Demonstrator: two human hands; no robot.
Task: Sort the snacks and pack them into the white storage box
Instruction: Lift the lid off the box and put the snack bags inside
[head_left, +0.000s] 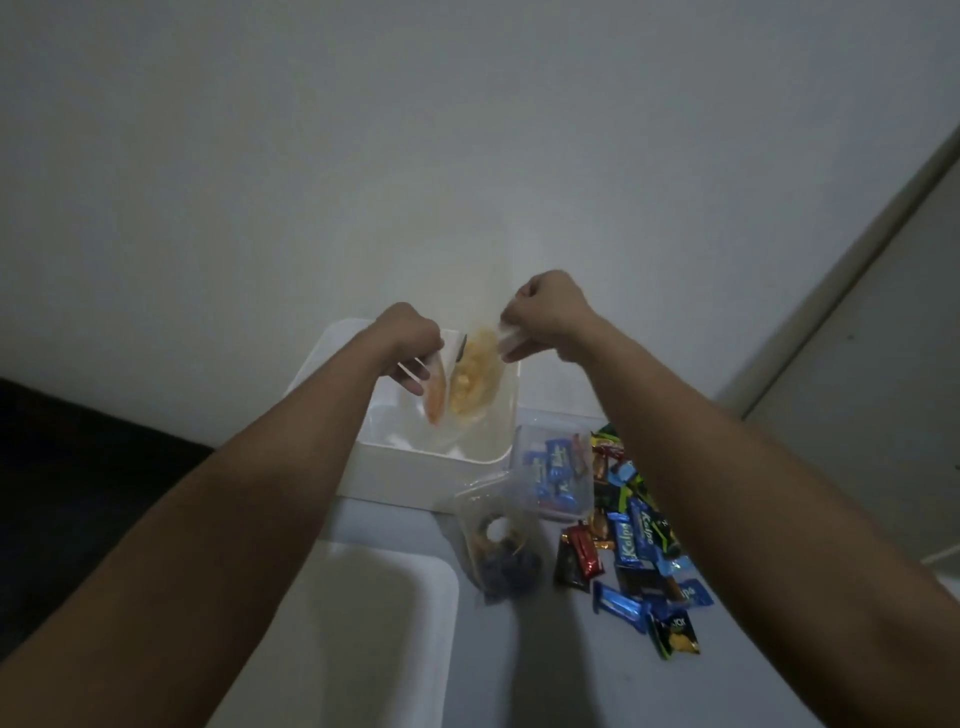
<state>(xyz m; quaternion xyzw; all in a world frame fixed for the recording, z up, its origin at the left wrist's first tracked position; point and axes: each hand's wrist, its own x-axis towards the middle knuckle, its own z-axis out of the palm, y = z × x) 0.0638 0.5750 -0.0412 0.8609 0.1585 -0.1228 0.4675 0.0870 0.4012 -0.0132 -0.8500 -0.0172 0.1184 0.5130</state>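
Both my hands are raised over the white storage box, which stands open against the wall. My left hand grips the top of a clear bag with orange snacks. My right hand pinches the top of a clear bag with pale yellow snacks. The two bags hang side by side, their lower ends inside the box. Loose wrapped snacks, mostly blue, lie on the table to the right.
A clear tub holding blue wrapped bars stands right of the box. In front of it lies a clear bag of dark snacks. A white lid or tray lies near me. A wall is just behind the box.
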